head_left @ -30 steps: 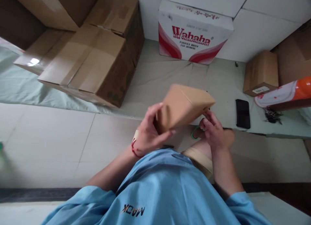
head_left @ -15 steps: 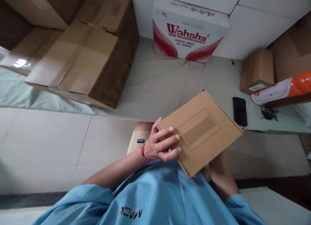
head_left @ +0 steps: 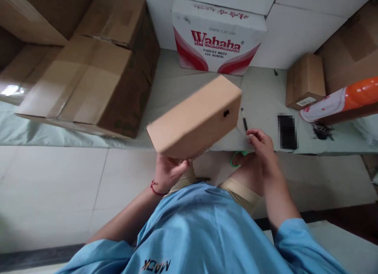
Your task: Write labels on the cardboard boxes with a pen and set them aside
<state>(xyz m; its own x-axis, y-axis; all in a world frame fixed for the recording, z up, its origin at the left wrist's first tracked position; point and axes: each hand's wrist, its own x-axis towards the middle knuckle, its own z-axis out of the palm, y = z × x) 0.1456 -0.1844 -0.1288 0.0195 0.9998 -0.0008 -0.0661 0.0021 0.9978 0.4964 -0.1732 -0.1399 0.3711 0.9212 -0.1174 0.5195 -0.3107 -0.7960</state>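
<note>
My left hand point(head_left: 168, 172) holds a flat brown cardboard box point(head_left: 195, 118) from below, lifted above my lap with its narrow side and a small round hole facing me. My right hand point(head_left: 261, 146) is at the edge of the cloth-covered table point(head_left: 189, 96), fingers curled and pinched near a black pen point(head_left: 243, 119). What those fingers hold, if anything, I cannot make out. A green loop-shaped thing point(head_left: 236, 157) peeks out just below the table edge by that hand.
Large brown cartons point(head_left: 88, 73) fill the table's left. A white and red Wahaha water carton point(head_left: 218, 37) stands at the back. On the right are a small brown box point(head_left: 304, 81), a black phone point(head_left: 286, 131), keys point(head_left: 320, 129) and an orange and white pack point(head_left: 342, 100).
The box was flat face up in my lap half a second ago; my left hand has lifted and turned it edge-on. My right hand has come out to the table edge.
</note>
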